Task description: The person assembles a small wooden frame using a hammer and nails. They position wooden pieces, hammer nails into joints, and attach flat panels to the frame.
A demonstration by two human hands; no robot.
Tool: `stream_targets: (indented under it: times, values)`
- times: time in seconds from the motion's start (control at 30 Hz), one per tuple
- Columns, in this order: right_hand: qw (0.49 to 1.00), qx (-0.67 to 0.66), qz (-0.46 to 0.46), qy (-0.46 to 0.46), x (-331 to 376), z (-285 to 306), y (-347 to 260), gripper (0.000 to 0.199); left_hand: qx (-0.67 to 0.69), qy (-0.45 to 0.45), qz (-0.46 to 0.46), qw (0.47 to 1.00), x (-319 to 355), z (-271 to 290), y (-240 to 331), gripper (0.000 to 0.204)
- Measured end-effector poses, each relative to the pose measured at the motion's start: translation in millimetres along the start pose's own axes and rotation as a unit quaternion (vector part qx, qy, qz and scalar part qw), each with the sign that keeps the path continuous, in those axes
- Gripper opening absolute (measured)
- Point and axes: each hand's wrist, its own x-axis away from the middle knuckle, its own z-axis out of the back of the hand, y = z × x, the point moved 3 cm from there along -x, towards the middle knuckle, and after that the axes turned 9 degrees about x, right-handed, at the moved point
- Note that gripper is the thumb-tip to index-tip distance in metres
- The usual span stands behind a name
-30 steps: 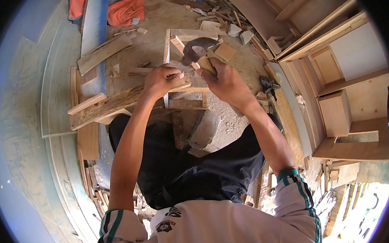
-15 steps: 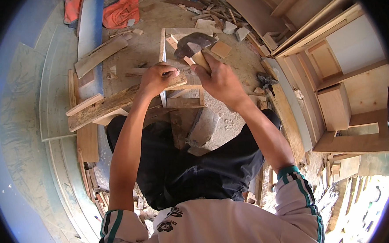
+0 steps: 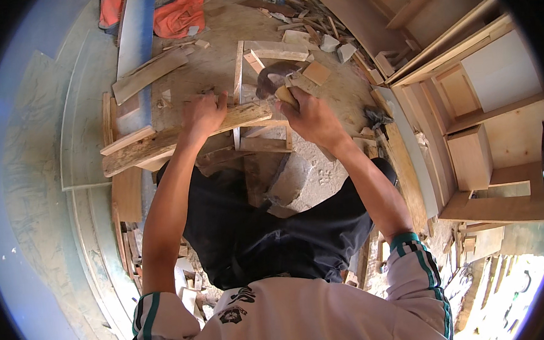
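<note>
My left hand [image 3: 205, 117] lies over a rough wooden beam [image 3: 244, 115], its fingers curled at the far side and partly hidden. The beam slants from lower left to upper right in front of my knees. In my right hand [image 3: 312, 115] is the pale wooden handle [image 3: 287, 96] of a tool with a broad, dark, rounded metal head [image 3: 273, 79]. That head hangs just beyond the beam's right end; contact cannot be made out. Behind and under this end stands a small frame of wooden strips [image 3: 238, 79].
Offcuts and rubble [image 3: 330, 42] lie at the far right, near a square wood piece [image 3: 317, 73]. Unfinished cabinets [image 3: 467, 129] line the right side. Large sheets [image 3: 43, 139] and a long blue-white board [image 3: 135, 42] are on the left. Orange cloth [image 3: 179, 15] lies far ahead.
My left hand has shifted left along the beam, away from its right end. The tool's head has turned and dropped slightly in my right hand. The whole view has shifted slightly.
</note>
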Motion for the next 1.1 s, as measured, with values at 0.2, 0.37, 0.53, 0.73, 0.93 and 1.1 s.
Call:
stream_targets:
  times: [0.2, 0.37, 0.53, 0.73, 0.93, 1.1]
  values:
    - [0.999, -0.038, -0.004, -0.004, -1, 32, -28, 0.033, 0.020, -0.086, 0.040, 0.995, 6, 1, -7, 0.069]
    - [0.991, -0.084, 0.035, 0.097, -9, 55, -45, 0.029, 0.024, -0.090, 0.050, 0.994, 2, -5, -13, 0.069]
    - [0.999, 0.009, -0.009, -0.040, -6, 21, -16, 0.030, 0.026, -0.102, 0.053, 0.993, 3, -1, -3, 0.068]
    - [0.999, -0.025, 0.028, 0.026, -7, 56, -41, 0.029, 0.031, -0.114, 0.066, 0.991, 5, 0, -10, 0.070]
    - [0.999, -0.021, 0.029, 0.026, -4, 8, -3, 0.033, 0.034, -0.099, 0.058, 0.993, 2, 1, 0, 0.070]
    - [1.000, -0.001, -0.007, 0.016, -2, 45, -41, 0.035, 0.027, -0.093, 0.079, 0.992, 5, -3, -10, 0.065]
